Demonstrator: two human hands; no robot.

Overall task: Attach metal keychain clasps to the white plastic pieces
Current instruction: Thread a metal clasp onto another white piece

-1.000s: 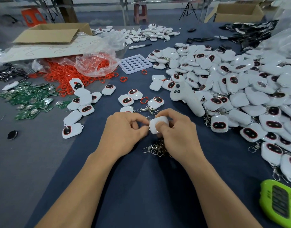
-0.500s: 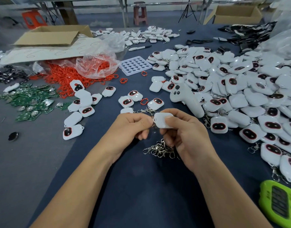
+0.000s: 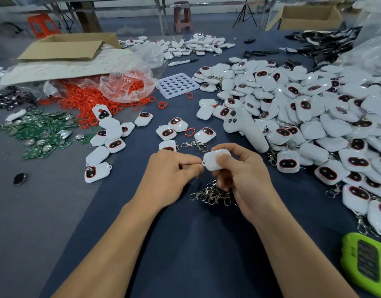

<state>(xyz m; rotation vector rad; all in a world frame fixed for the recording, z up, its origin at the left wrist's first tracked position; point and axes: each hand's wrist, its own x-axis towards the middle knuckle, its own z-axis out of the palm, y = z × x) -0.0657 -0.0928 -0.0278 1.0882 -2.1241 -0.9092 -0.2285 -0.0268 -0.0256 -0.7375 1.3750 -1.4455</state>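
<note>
I've got open dark blue cloth (image 3: pixel 196 254) at 6 o'clock. At 2 to 3 the heap of white plastic pieces (image 3: pixel 314 108) walls me off, the tangle of silver metal clasps (image 3: pixel 213 194) sits center, and a lime-green plastic gadget (image 3: pixel 366 265) blocks 5.

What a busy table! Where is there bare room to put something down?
The blue cloth nearest the person, below the clasp pile, is bare apart from the forearms. The grey strip at left, below the circuit boards, holds little but a black disc. The right is heaped with white pieces; red rings crowd the far left.
</note>
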